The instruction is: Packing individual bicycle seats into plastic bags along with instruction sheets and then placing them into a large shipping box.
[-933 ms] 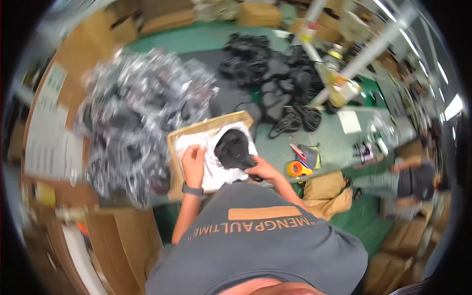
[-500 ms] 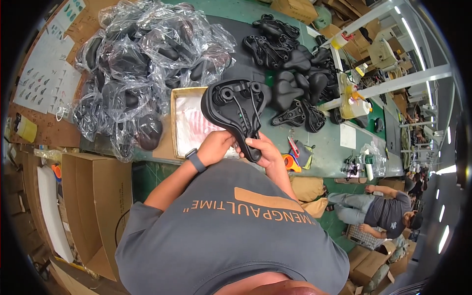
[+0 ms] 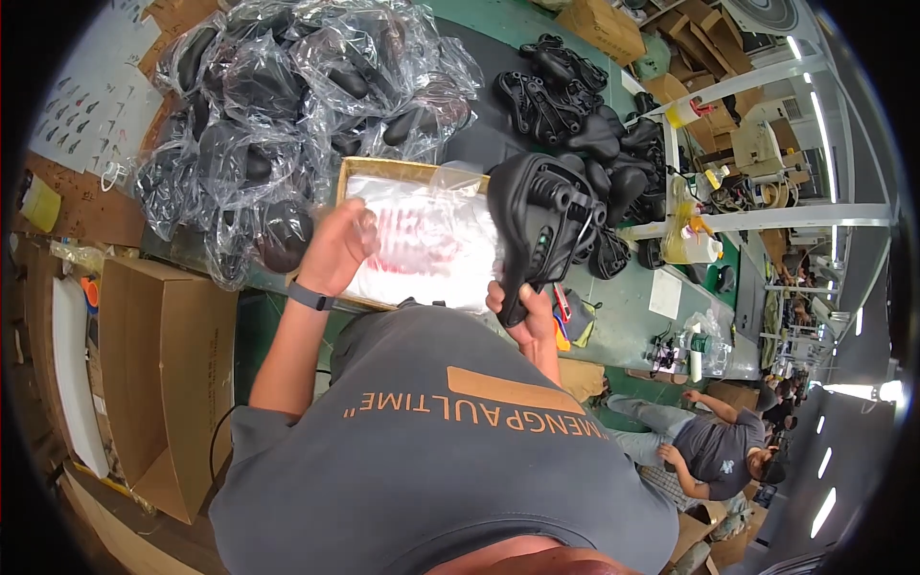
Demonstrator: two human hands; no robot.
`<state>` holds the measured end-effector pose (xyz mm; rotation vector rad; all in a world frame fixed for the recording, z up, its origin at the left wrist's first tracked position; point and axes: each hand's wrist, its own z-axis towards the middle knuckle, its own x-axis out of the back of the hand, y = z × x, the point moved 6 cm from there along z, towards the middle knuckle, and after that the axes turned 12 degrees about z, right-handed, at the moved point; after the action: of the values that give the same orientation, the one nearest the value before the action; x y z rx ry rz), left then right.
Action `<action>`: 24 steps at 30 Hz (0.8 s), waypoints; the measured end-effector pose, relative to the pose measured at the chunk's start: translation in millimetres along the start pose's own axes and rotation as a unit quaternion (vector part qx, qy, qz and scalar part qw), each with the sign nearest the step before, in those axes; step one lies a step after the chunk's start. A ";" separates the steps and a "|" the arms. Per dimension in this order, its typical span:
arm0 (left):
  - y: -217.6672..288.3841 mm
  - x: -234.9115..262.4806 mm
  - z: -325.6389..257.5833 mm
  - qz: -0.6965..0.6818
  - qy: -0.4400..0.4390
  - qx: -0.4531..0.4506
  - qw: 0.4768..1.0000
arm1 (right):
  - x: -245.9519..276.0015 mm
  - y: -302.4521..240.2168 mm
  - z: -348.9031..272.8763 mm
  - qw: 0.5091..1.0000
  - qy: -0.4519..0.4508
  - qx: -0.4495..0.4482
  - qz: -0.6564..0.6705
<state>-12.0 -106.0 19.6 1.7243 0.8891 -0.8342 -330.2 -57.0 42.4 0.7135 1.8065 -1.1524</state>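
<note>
Bagging seems the step in hand: the right hand (image 3: 530, 319) grasps the black saddle (image 3: 523, 216) by the table's (image 3: 625, 309) near edge, while the left hand (image 3: 335, 251), apparently free, likely needs to lift a plastic bag (image 3: 433, 249).

There are two saddle heaps (image 3: 287, 125) (image 3: 594, 134), one held saddle (image 3: 516, 220), one tray (image 3: 383, 167) and one wristband (image 3: 311, 296).

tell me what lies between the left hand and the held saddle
In the head view, a shallow box of clear plastic film lies between the left hand and the held saddle.
</note>
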 end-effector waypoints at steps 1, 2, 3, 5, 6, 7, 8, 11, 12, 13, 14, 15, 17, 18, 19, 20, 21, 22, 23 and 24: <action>-9.3 0.9 0.6 0.183 0.011 0.039 0.982 | -7.5 -5.2 -2.3 0.996 -0.022 -0.009 -0.083; -17.7 2.1 2.5 0.361 0.019 0.078 0.929 | -5.6 -11.0 0.0 0.984 -0.019 -0.031 -0.175; -24.2 -7.2 6.7 0.363 0.011 0.088 0.928 | 11.5 -16.1 -0.5 0.958 -0.004 -0.072 -0.279; -19.6 -35.2 22.0 0.429 0.068 -0.032 0.900 | -13.9 -23.1 7.9 0.825 0.017 0.072 -0.560; -11.8 -75.8 22.0 0.498 0.044 -0.142 0.854 | -32.7 -24.4 10.2 0.782 0.078 0.028 -0.617; -17.2 -98.2 21.1 0.524 -0.029 -0.202 0.827 | -14.6 -22.0 14.0 0.745 0.101 0.054 -0.658; -32.1 -120.6 15.9 0.538 -0.192 -0.201 0.795 | 17.1 -16.8 17.6 0.787 0.139 0.037 -0.600; -69.9 -147.5 -12.8 0.552 -0.435 0.036 0.711 | 55.0 -17.4 29.1 0.914 0.228 -0.026 -0.334; -71.9 -130.4 -1.9 0.531 -0.394 0.076 0.746 | 61.7 -13.0 31.6 0.957 0.260 -0.070 -0.111; -81.9 -128.0 1.6 0.532 -0.400 0.083 0.742 | 59.4 -12.3 37.2 0.957 0.263 -0.064 -0.103; -78.3 -120.5 18.9 0.446 -0.253 0.061 0.856 | 47.4 -25.3 45.3 0.944 0.214 0.031 -0.250; -75.9 -100.0 31.3 0.346 -0.091 0.036 0.933 | 28.3 -34.3 50.2 0.900 0.159 0.121 -0.387; -79.3 -76.5 56.1 0.413 -0.100 -0.014 0.905 | -21.0 -59.1 54.9 0.854 0.024 0.152 -0.497; -74.4 -62.2 68.8 0.452 -0.067 0.006 0.890 | -27.9 -49.5 63.0 0.895 -0.066 0.018 -0.441; -67.0 -52.0 83.0 0.490 -0.037 0.025 0.871 | -34.1 -43.8 68.2 0.908 -0.156 -0.112 -0.372; -52.7 -42.0 88.0 0.360 0.013 0.033 0.932 | -26.5 -56.3 79.3 0.947 -0.074 -0.142 -0.277; -34.4 -52.6 100.4 0.292 0.069 0.040 0.953 | 32.8 -71.6 98.0 0.953 -0.051 -0.052 -0.293; -2.9 -17.3 117.0 0.341 0.107 -0.020 0.934 | 75.1 -88.8 111.6 0.958 0.077 0.012 -0.277; 35.3 15.0 129.1 0.361 0.172 -0.010 0.917 | 124.6 -105.7 116.6 0.936 0.190 0.082 -0.284; 83.7 61.0 138.5 0.402 0.260 -0.102 0.872 | 181.5 -117.6 111.6 0.889 0.304 0.130 -0.317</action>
<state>72.4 -247.3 -33.3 1.9126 0.4675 0.2841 -471.2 -203.7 -91.3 0.7025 2.5616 -1.7643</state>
